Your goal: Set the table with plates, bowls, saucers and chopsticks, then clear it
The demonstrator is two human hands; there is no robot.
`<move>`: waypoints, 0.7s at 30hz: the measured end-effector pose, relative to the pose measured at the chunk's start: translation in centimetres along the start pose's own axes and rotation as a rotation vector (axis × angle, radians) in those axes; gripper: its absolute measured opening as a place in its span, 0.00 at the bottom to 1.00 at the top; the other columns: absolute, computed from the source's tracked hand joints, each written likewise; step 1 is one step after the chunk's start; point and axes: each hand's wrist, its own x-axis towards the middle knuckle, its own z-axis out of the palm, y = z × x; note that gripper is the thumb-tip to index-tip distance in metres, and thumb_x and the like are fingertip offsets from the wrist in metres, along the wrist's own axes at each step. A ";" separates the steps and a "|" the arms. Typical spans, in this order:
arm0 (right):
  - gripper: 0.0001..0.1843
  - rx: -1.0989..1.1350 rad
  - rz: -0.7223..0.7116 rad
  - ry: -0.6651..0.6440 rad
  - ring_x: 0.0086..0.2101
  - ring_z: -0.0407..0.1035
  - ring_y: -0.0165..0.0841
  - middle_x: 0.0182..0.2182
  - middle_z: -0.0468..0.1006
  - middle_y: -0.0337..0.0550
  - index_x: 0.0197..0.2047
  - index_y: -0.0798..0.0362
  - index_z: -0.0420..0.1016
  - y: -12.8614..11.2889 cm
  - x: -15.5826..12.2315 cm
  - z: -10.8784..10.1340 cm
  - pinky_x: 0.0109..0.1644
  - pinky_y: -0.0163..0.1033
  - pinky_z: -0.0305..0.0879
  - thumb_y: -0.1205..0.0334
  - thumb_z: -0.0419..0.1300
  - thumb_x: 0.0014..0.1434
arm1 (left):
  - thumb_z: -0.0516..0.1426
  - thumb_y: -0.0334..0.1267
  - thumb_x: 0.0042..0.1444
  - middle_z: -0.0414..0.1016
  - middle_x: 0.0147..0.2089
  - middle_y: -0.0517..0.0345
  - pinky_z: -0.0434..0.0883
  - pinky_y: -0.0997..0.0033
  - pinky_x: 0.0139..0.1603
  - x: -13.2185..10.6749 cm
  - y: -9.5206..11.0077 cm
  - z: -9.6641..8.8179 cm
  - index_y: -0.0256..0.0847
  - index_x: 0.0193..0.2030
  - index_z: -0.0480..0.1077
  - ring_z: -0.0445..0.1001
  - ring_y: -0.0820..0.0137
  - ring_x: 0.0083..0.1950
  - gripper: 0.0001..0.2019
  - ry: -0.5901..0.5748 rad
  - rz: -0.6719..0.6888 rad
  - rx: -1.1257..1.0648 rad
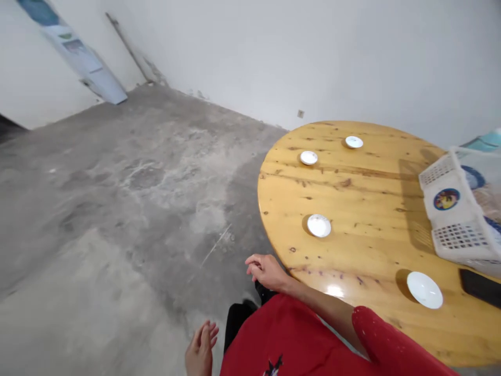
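My right hand (266,270) hangs just past the left edge of the round wooden table (364,209), its fingers loosely bent and nothing in them. Lower down, over the concrete floor, my left hand (201,350) is relaxed and holds nothing, its fingers slightly apart. Nearest my right hand on the tabletop is a small white dish (319,225). Farther back sit a second white dish (309,157) and a third white dish (354,142). A white bowl (425,290) rests near the front right.
A white plastic basket (456,209) with packed items stands at the table's right side. Beside it lies a black phone-like object (481,287). Grey concrete floor (148,209) spreads to the left. A water dispenser (84,62) and a pole (129,47) stand by the wall.
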 end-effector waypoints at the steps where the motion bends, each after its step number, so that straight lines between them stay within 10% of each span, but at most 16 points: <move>1: 0.17 -0.016 0.003 0.007 0.28 0.77 0.30 0.34 0.83 0.40 0.48 0.53 0.77 -0.8 0.8 0.0 0.33 0.32 0.66 0.66 0.51 0.61 | 0.61 0.54 0.44 0.81 0.44 0.40 0.77 0.50 0.51 1.1 0.3 -0.4 0.37 0.44 0.72 0.81 0.49 0.49 0.25 -0.015 -0.035 0.007; 6: 0.16 0.005 0.088 0.079 0.28 0.77 0.30 0.34 0.84 0.40 0.48 0.54 0.78 -2.6 4.7 0.8 0.32 0.31 0.65 0.66 0.52 0.61 | 0.60 0.52 0.44 0.81 0.44 0.39 0.76 0.48 0.53 9.0 4.2 -1.3 0.37 0.42 0.72 0.81 0.47 0.50 0.23 -0.115 -0.087 0.107; 12: 0.16 0.129 0.169 0.275 0.26 0.76 0.29 0.34 0.83 0.40 0.46 0.54 0.77 -3.1 11.5 2.7 0.32 0.31 0.66 0.68 0.51 0.61 | 0.62 0.58 0.38 0.81 0.39 0.42 0.77 0.50 0.50 20.9 15.3 0.6 0.38 0.40 0.71 0.82 0.49 0.46 0.27 -0.216 0.105 0.226; 21: 0.14 0.274 0.201 0.653 0.25 0.75 0.29 0.31 0.81 0.39 0.44 0.53 0.76 -7.1 21.8 2.4 0.32 0.32 0.66 0.65 0.51 0.59 | 0.60 0.58 0.41 0.81 0.40 0.46 0.76 0.58 0.45 33.5 33.5 10.4 0.39 0.40 0.72 0.81 0.55 0.43 0.26 -0.489 0.417 0.461</move>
